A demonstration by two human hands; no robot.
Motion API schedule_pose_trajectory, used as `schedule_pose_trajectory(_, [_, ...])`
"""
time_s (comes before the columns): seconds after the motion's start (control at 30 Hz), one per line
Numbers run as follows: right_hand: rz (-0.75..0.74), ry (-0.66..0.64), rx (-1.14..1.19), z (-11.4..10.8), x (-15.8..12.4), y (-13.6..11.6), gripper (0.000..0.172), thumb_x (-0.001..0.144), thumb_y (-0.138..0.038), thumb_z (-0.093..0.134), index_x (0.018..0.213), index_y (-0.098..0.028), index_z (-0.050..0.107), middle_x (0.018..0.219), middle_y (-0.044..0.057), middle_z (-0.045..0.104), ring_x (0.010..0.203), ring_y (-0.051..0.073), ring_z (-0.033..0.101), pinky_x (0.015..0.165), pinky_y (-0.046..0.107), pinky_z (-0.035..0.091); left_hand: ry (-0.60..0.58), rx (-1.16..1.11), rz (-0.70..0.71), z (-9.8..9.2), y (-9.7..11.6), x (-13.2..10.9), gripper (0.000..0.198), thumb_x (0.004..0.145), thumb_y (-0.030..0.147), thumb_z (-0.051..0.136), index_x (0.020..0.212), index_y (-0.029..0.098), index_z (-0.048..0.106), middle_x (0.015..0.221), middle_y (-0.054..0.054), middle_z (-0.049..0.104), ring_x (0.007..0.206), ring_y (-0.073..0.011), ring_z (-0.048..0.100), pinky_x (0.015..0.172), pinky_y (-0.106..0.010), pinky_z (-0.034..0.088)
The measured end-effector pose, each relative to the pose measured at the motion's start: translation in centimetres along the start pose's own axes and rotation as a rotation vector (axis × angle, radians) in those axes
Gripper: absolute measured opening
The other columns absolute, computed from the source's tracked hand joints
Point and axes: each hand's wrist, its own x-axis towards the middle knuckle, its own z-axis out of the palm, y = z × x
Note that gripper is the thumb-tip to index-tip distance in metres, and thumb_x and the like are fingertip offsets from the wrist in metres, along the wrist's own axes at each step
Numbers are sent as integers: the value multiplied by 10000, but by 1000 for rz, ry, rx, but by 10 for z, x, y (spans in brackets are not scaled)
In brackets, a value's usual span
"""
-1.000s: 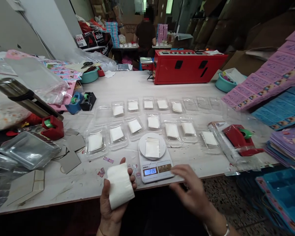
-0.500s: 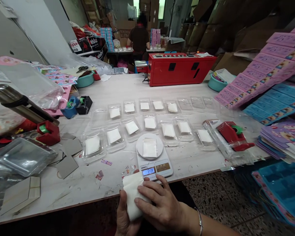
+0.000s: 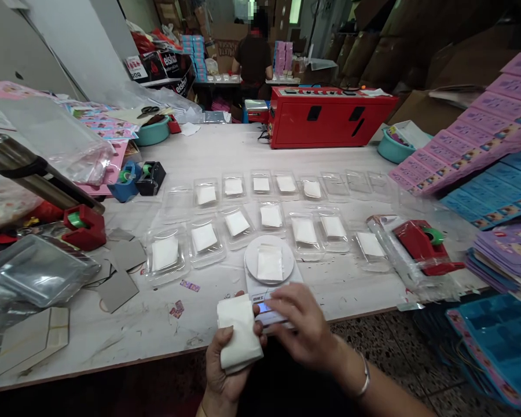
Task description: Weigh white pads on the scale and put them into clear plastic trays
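Note:
My left hand (image 3: 228, 365) is closed around a thick stack of white sheets (image 3: 238, 330), thumb on top and fingertips along the far side. To its right, my right hand (image 3: 301, 324) hovers over the front of a white kitchen scale (image 3: 252, 284), slightly blurred, fingers apart and nothing visible in them. It partly covers the scale's lit display (image 3: 264, 307). A small pile of white sheets (image 3: 270, 263) lies on the scale's round plate (image 3: 250, 255). Behind and beside the scale stand clear plastic trays (image 3: 180, 240) in two rows, several with white sheets inside.
Tape dispensers stand at left (image 3: 85, 227) and right (image 3: 423, 246). Grey cards (image 3: 119, 286) lie on the left. A red machine (image 3: 330, 119) sits at the back. Pink boxes (image 3: 473, 121) are piled on the right. Another person (image 3: 252, 61) works at a far table.
My right hand has lifted off the stack of white sheets and moved right, over the scale's front. The stack stays in my left hand. The view has shifted slightly.

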Motion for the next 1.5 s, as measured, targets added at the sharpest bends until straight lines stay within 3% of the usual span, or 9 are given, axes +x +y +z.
schedule_pose_trajectory(0.1, [140,-145,-205,5,15,35,172,901,-211,574,1063,-168,611,997,105,649,933,245,536,828,396,382,51,-10,45,13,9,4,612,704,210,682,1301,282,568,1013,-91,703,781,-193,632,720,-322,523])
schedule_pose_trajectory(0.17, [124,-281,-312,12,24,51,115,875,-218,613,975,-165,630,981,105,656,922,253,529,850,414,343,80,-22,49,15,13,5,632,676,206,702,1289,288,572,1004,-87,692,773,-191,619,715,-327,512])
schedule_pose_trajectory(0.27, [59,-358,-392,20,30,63,63,877,-201,602,829,-166,622,878,76,649,846,224,521,869,406,302,99,-43,51,11,14,8,655,649,209,721,1282,289,573,969,-76,683,761,-197,609,708,-337,503])
schedule_pose_trajectory(0.6, [-16,-331,-415,25,31,70,210,913,-130,504,734,-167,609,751,53,629,734,188,486,884,382,290,113,-50,15,5,14,11,665,636,209,731,1279,262,573,1007,-104,686,754,-194,609,698,-330,497])
schedule_pose_trajectory(0.93, [188,-419,-73,17,40,84,149,902,-153,562,761,-177,603,772,18,633,764,166,524,797,329,295,79,-55,-18,12,12,16,689,645,203,726,1310,250,548,1022,-115,700,750,-185,617,698,-312,502])
schedule_pose_trajectory(1.07, [215,-443,-33,17,44,86,163,904,-153,536,749,-176,581,757,13,618,754,160,533,806,332,313,48,-53,-10,13,10,20,693,659,209,701,1326,271,524,1177,-125,665,763,-183,614,710,-325,510])
schedule_pose_trajectory(1.23, [273,-403,81,13,48,88,152,872,-126,530,736,-186,561,734,0,611,730,153,539,782,324,345,37,2,11,23,8,33,763,650,220,700,1372,297,468,1380,-131,543,782,-183,622,701,-335,523])
schedule_pose_trajectory(1.5, [359,-348,242,10,48,94,169,845,-131,561,689,-190,588,701,-6,612,709,146,557,715,295,387,35,68,22,40,5,53,849,628,238,707,1420,298,404,1437,-131,486,744,-172,611,684,-343,530])
